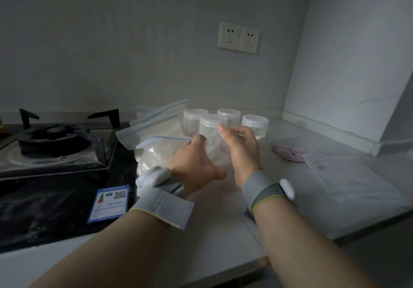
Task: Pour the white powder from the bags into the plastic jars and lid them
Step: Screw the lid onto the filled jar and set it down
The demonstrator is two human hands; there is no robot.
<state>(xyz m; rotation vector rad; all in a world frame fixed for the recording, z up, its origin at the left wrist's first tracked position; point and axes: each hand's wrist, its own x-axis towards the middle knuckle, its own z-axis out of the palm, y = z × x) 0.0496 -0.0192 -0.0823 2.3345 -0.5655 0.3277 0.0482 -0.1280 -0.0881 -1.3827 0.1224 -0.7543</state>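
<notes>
A clear zip bag of white powder (156,151) lies on the pale counter (219,231) in front of me, its blue zip strip along the top. My left hand (194,164) grips the bag's right part from the left. My right hand (241,146) pinches the bag's upper right corner between thumb and fingers. Behind it more zip bags (154,120) are stacked. Several clear plastic jars stand behind my hands with their lids on: one at the front (211,123), one at the right (254,123), two at the back (228,114).
A black gas hob (55,144) with a burner takes up the left side, with a blue label (109,202) on its glass. A pink cloth (288,153) and an empty clear bag (348,176) lie to the right. Wall sockets (238,37) sit above the jars.
</notes>
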